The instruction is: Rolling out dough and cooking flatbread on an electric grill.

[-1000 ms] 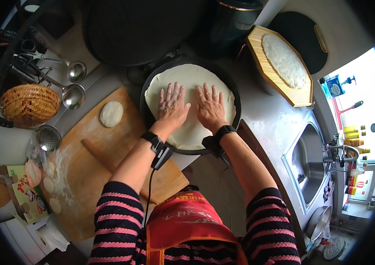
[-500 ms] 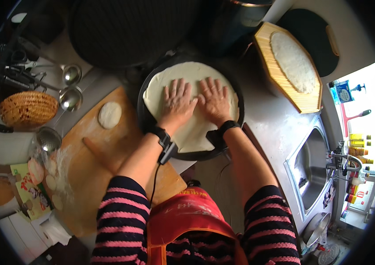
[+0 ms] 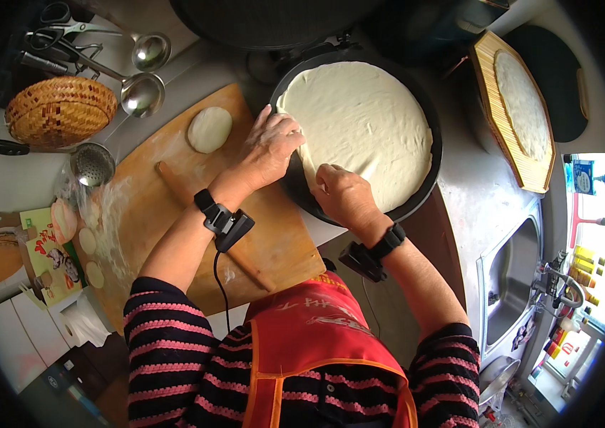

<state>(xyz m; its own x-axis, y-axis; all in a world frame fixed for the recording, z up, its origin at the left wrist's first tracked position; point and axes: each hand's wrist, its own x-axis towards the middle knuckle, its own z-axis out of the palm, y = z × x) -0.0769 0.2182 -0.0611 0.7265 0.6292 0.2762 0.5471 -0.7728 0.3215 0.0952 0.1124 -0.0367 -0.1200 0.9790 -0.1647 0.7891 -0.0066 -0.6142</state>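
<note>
Dough [image 3: 363, 121] lies in pan [image 3: 423, 191]; left hand [image 3: 270, 148] pinches its edge by pan's left rim; right hand [image 3: 349, 196] pinches lower left.

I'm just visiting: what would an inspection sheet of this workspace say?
Surface: brown wooden board, flour-dusted.
Job's things: pale round dough sheet in a round black pan.
Clutter: brown wooden rolling pin and white dough round on the board.
Hands: left hand at the sheet's left edge, right hand curled at its near-left edge; grip unclear.
Cables: thin black cable hanging from the black left-wrist device.
Surroundings: grey steel sink at right.
</note>
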